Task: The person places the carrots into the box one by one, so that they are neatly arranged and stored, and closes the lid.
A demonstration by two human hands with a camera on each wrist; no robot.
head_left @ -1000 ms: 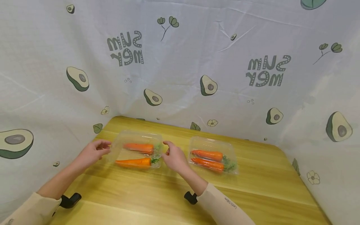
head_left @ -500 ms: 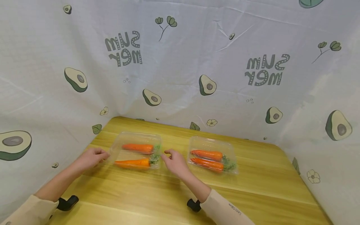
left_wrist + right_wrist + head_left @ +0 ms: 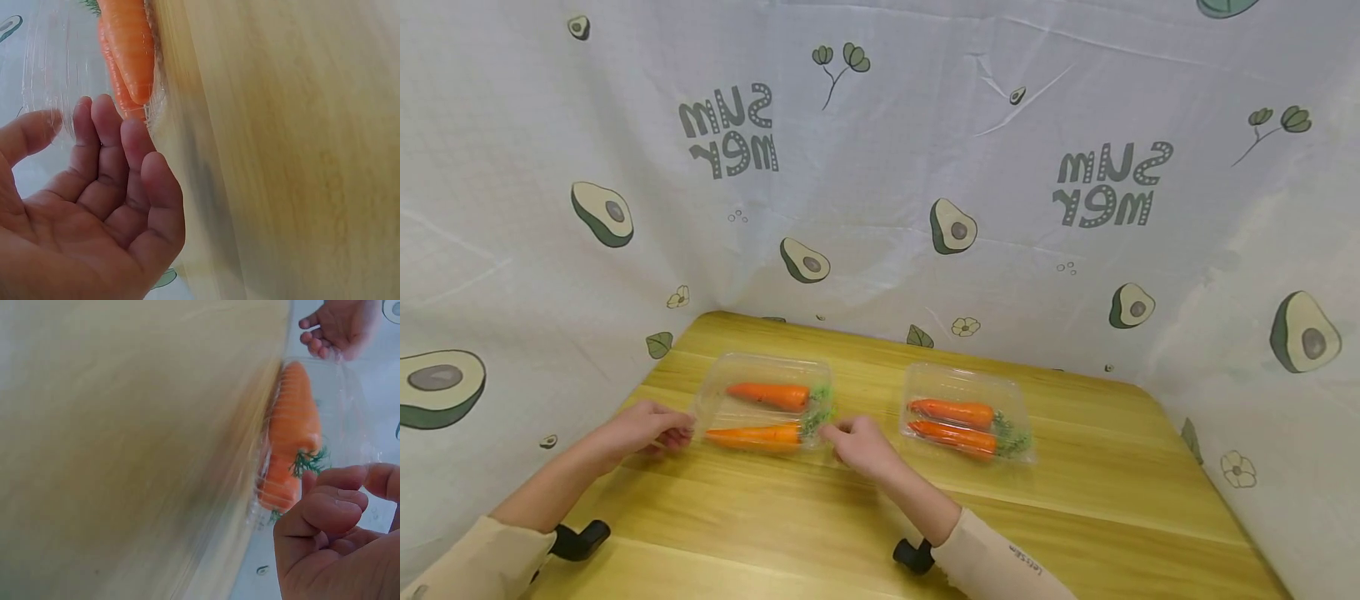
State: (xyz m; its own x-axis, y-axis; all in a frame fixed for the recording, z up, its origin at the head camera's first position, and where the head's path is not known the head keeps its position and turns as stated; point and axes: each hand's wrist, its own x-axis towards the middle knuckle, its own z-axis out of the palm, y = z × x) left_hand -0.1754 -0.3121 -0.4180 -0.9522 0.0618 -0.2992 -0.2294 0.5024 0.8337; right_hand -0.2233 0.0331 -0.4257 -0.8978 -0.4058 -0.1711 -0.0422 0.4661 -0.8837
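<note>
A clear plastic container (image 3: pixel 778 364) with two carrots, an upper carrot (image 3: pixel 767 396) and a lower carrot (image 3: pixel 754 437), lies on the left of the table. At its left front corner my left hand (image 3: pixel 651 427) pinches the rim, fingers bent towards the thumb. The left wrist view shows the left hand (image 3: pixel 106 187) palm up beside the clear plastic. My right hand (image 3: pixel 861 446) pinches the rim at the right front corner, near the green carrot tops (image 3: pixel 815 417). In the right wrist view the right thumb and forefinger meet at the plastic edge.
A second clear container (image 3: pixel 966 377) holding two carrots (image 3: pixel 955 425) stands to the right, close to my right hand. The wooden table (image 3: pixel 1075 492) ends at a white printed curtain (image 3: pixel 880 167) behind and at the sides.
Both hands have come down and towards the front corners of the left container, and now meet its rim. The carrots and the right container have stayed put.
</note>
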